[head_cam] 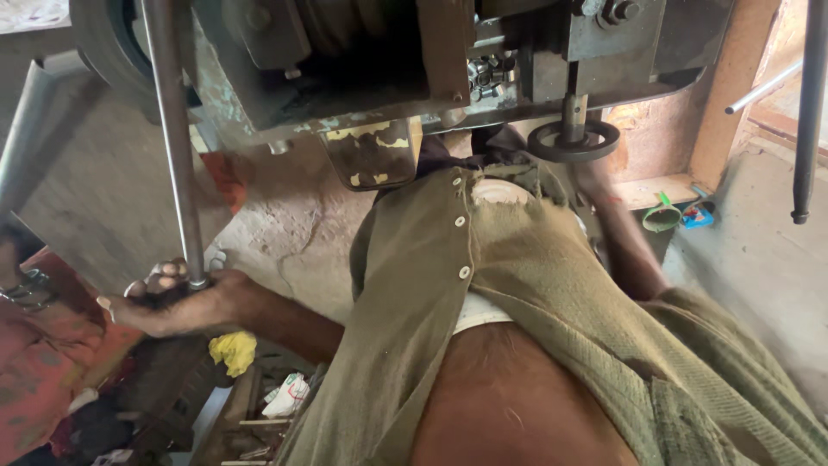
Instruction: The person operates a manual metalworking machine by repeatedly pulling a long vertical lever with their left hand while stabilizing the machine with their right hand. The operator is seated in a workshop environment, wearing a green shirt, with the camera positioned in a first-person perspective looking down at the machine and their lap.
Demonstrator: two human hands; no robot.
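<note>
My left hand [177, 302] is shut on the lower end of a long steel rod [172, 138] that runs up past a big greasy metal machine [362, 60]. My right hand [595, 177] reaches up under the machine to a small black handwheel [573, 141] on a vertical shaft; the hand is blurred and its grip cannot be made out. My olive knitted shirt [517, 285], open in front with white buttons, fills the middle of the view.
A concrete floor [293, 233] lies below. A green funnel [662, 214] and a blue packet [697, 216] sit at the right. A yellow rag [233, 349], red cloth [43, 362] and scattered tools lie lower left. A dark rod [806, 112] hangs at the far right.
</note>
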